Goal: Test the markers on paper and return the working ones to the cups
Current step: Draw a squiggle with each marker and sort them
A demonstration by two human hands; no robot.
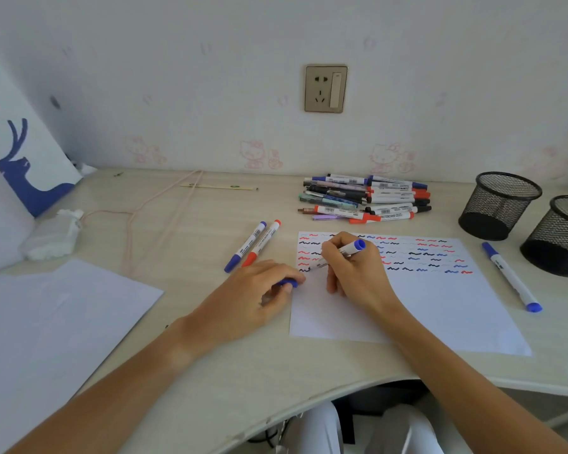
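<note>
The right hand [351, 270] pinches a white whiteboard marker with a blue end [348, 251], its tip down on the left edge of a white sheet of paper covered in red, blue and black squiggles [440, 303]. The left hand [259, 296] rests on the pale wooden desk [243, 362] just beside the sheet's left edge, fingers curled round a small blue marker cap [287, 283]. Behind the paper lies a loose pile of mixed markers and pens [364, 198]. Two black wire-mesh cups [499, 204] stand at the right rear of the desk, near each other. A capped blue marker [511, 276] lies just right of the sheet, in front of the cups. A blue marker and a red marker lying side by side [253, 245] sit left of the sheet. A blank white sheet [53, 316] lies at the desk's left, and a beige wall socket [326, 89] is set in the wall above the pile.
</note>
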